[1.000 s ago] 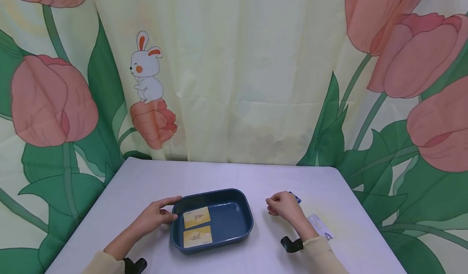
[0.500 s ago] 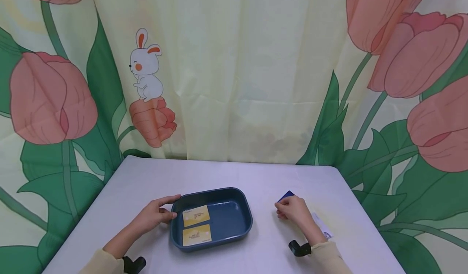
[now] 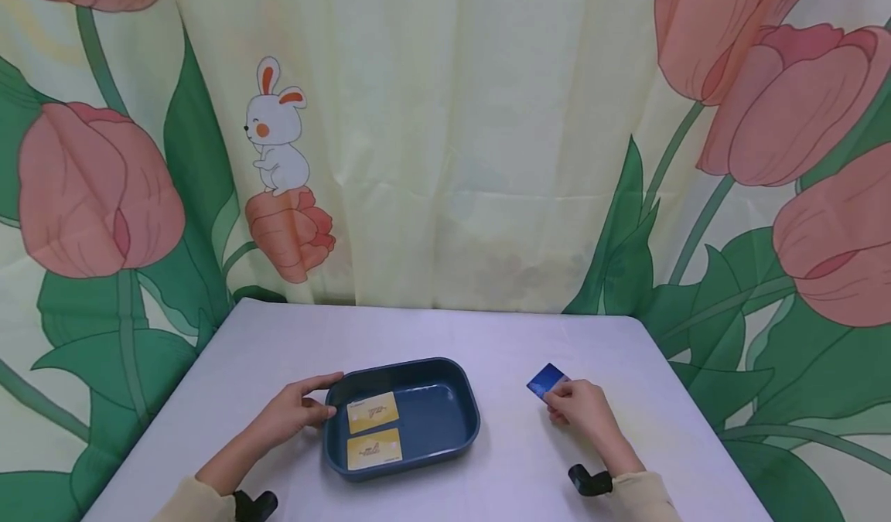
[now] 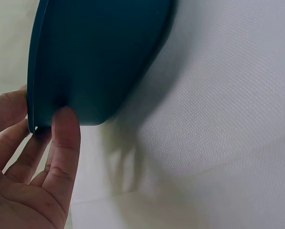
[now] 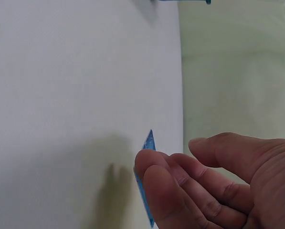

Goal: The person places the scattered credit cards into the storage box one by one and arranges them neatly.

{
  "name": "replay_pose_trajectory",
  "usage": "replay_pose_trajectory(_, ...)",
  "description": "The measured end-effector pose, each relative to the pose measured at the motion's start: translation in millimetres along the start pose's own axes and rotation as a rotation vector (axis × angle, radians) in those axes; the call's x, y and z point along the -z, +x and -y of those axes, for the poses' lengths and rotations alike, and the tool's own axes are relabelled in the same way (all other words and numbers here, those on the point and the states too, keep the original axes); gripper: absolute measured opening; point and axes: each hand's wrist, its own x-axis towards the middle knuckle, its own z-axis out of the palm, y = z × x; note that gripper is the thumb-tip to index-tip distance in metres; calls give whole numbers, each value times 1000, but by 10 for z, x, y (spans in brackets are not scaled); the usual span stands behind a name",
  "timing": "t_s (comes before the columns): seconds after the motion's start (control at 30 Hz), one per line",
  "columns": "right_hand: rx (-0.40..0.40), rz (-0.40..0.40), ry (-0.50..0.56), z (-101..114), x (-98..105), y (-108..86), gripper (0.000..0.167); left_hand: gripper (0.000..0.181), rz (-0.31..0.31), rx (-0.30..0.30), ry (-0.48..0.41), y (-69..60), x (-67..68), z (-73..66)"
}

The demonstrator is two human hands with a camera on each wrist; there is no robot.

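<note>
My left hand (image 3: 285, 414) holds a dark blue tray (image 3: 455, 452) by its left end. In the left wrist view the thumb (image 4: 66, 136) presses the outer wall while other fingers reach the rim. Two yellow cards (image 3: 373, 412) lie one behind the other in the tray's left half. My right hand (image 3: 585, 412) is at a blue card (image 3: 544, 379) right of the tray. Its bent fingertips cover the card's near right part. In the right wrist view the card shows edge-thin behind the fingers (image 5: 161, 188); whether they pinch it or only lie over it is unclear.
The table has a white cloth (image 3: 418, 332). Behind it hangs a curtain (image 3: 480, 158) printed with tulips and a rabbit. The pale printed card from the earlier frames is out of sight; the right forearm (image 3: 623, 452) crosses that area.
My right hand has moved rightward across the blue card, uncovering most of it; the card itself appears unmoved. The pale card has become hidden. My left hand and the tray stay put.
</note>
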Motion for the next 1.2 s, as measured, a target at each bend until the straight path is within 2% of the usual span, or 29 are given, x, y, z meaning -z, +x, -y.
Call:
replay_pose_trajectory(0.23, -46, -12, -50, -114, 72, -13, 20, 63, -15, 13, 15, -11, 4, -5)
replay_pose_trajectory(0.43, -83, -23, -18, -246, 157, -23, 21, 62, -19, 25, 19, -23, 14, -35)
replay_pose_trajectory(0.53, -101, -39, -16, -322, 217, -20, 23, 62, -10, 11, 11, -25, 18, -27)
replay_pose_trajectory(0.7, -141, -63, -73, -439, 309, -48, 26, 63, 20, -21, -11, -27, 21, 10)
replay_pose_trajectory(0.83, -165, -72, -87, -528, 382, -82, 29, 64, 20, -30, -9, -30, 16, 14)
replay_pose_trajectory(1.2, -203, -136, -121, -759, 500, -160, 32, 63, 5, -23, -4, -57, 9, -5)
